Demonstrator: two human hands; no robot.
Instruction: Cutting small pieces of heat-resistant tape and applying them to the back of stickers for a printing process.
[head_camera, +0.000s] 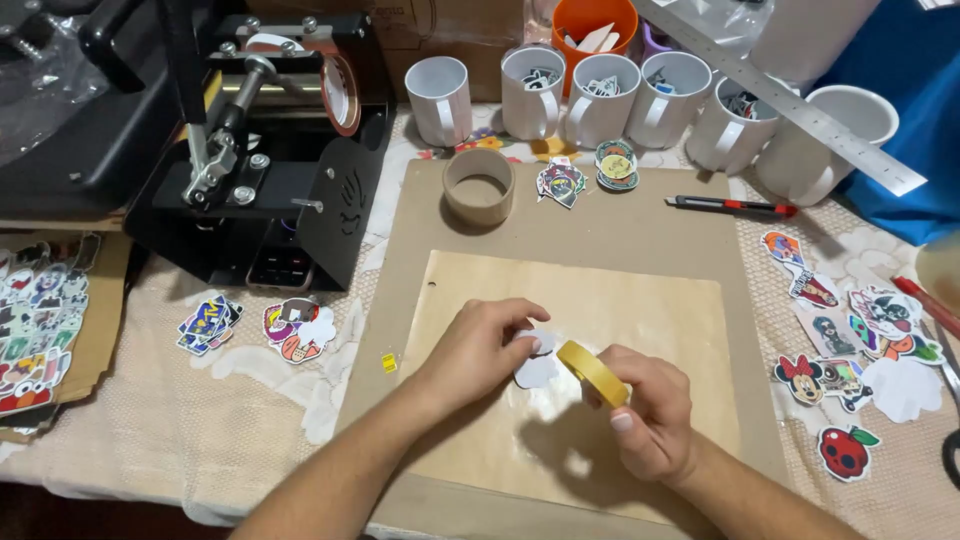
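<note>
**Tape roll lifted over a face-down cutout**

Left hand (480, 350) resting on the tan sheet (640, 300), fingertips pinning a white cutout (537, 368) turned blank side up. Right hand (650, 410) clenched round a yellow tape roll (592, 372), held on edge just beside the cutout, thumb on the roll's outer face. Judging by this, still early: no strip of tape visible on the cutout, nothing wrapped round any of the white mugs (600, 95) lined up at the back, mug press (270, 150) standing open-ended and empty at the left. Plenty of printed cutouts (850, 340) lying loose to the right, more to the left, apparently waiting.

Hard to make out: whether a free end of tape is already pulled, hidden behind the fingers. Printed side of the pinned cutout unseen. Scissors at the right edge cut off by the frame. Contents of the mugs only partly visible.
</note>
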